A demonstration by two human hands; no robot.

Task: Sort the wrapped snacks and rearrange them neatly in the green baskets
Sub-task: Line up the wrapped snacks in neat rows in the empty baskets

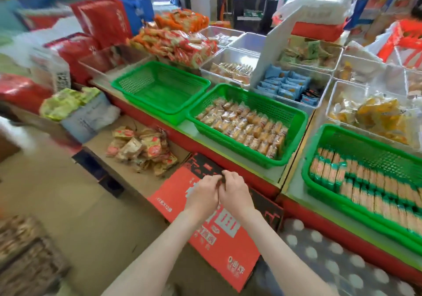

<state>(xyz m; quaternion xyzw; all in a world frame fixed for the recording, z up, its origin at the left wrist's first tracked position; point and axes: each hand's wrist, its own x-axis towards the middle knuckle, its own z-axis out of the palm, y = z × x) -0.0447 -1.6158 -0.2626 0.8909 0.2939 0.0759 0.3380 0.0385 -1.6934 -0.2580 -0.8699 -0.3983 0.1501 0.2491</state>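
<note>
Forearms forward, left hand (202, 195) and right hand (235, 193) touching above red carton (219, 252), fingers curled, grasp unclear

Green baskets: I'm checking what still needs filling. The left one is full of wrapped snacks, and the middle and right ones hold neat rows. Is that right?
Not quite. The head view shows the left green basket empty; the middle green basket and the right green basket do hold neat rows of wrapped snacks.
</note>
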